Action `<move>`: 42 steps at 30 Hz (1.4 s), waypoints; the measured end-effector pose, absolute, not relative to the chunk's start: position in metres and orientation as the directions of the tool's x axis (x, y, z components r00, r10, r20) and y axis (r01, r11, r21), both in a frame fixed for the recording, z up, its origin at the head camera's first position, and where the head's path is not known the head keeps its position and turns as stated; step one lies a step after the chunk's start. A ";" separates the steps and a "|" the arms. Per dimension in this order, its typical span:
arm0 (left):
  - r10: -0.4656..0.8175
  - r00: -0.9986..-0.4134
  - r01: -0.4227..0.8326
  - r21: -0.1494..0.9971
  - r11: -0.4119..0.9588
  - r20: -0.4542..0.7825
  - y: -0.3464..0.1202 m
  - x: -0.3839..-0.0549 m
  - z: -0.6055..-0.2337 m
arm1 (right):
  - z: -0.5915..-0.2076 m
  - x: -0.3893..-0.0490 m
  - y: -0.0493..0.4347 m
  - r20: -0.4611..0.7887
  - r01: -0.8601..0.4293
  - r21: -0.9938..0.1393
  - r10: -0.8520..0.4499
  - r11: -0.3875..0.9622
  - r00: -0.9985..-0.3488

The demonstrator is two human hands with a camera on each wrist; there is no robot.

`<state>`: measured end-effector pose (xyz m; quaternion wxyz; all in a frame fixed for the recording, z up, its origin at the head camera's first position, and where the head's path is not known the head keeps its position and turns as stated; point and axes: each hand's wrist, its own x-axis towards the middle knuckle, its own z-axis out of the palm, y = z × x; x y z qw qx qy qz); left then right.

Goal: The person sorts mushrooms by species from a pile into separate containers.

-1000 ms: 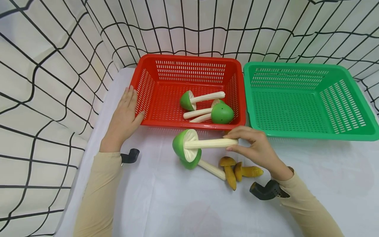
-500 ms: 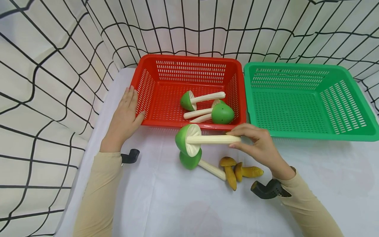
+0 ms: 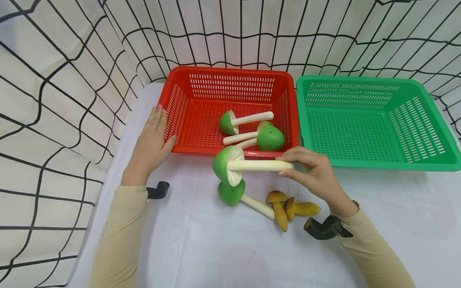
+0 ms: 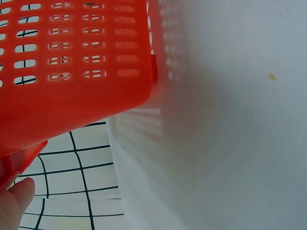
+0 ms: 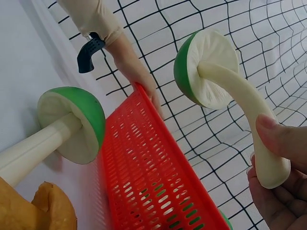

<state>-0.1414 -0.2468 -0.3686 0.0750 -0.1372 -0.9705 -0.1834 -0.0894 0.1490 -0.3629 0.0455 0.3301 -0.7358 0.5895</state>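
Note:
My right hand (image 3: 311, 172) pinches the stem end of a green-capped toy mushroom (image 3: 259, 165) between thumb and fingers. Its cap points left, overlapping the near rim of the red basket (image 3: 201, 150) in the head view. The right wrist view shows the held mushroom (image 5: 230, 81) raised beside that basket, its pale stem curved. My left hand (image 3: 151, 138) rests with straight fingers on the basket's left rim. Inside the basket lie several green-capped mushrooms (image 3: 271, 138). Another green-capped mushroom (image 3: 231, 193) lies on the white cloth below the held one.
Two brown mushrooms (image 3: 277, 206) lie together by the loose stem's end. A green basket (image 3: 374, 163) stands right of the red one. Black wire mesh (image 3: 241, 37) backed by white cloth rises behind the baskets and along the left side.
My right hand has lifted the mushroom slightly away from me, toward the red basket, uncovering more of the mushroom lying beneath. My left hand has stayed in place.

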 end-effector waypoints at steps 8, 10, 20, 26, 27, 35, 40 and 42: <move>0.236 -0.952 0.290 0.334 0.897 0.193 -0.247 -0.142 -0.370 | -0.361 -0.093 0.149 0.491 -0.535 -0.845 -0.398 -0.001 -0.775; 0.236 -0.952 0.291 0.332 0.897 0.196 -0.248 -0.142 -0.370 | -0.360 -0.094 0.149 0.493 -0.540 -0.842 -0.395 0.009 -0.775; 0.237 -0.950 0.294 0.331 0.897 0.201 -0.249 -0.143 -0.372 | -0.353 -0.097 0.147 0.496 -0.549 -0.836 -0.386 0.031 -0.778; 0.234 -0.953 0.288 0.342 0.895 0.192 -0.247 -0.142 -0.370 | -0.351 -0.098 0.145 0.497 -0.540 -0.842 -0.389 -0.001 -0.776; 0.233 -0.954 0.287 0.342 0.895 0.190 -0.247 -0.142 -0.370 | -0.351 -0.098 0.144 0.497 -0.537 -0.843 -0.388 -0.006 -0.776; 0.235 -0.953 0.289 0.340 0.895 0.193 -0.247 -0.142 -0.368 | -0.350 -0.098 0.143 0.496 -0.537 -0.843 -0.389 -0.003 -0.776; 0.231 -0.954 0.284 0.340 0.896 0.190 -0.246 -0.142 -0.368 | -0.350 -0.099 0.143 0.490 -0.537 -0.843 -0.383 0.020 -0.783; 0.231 -0.955 0.283 0.339 0.897 0.188 -0.246 -0.142 -0.368 | -0.350 -0.100 0.142 0.495 -0.549 -0.835 -0.379 0.041 -0.782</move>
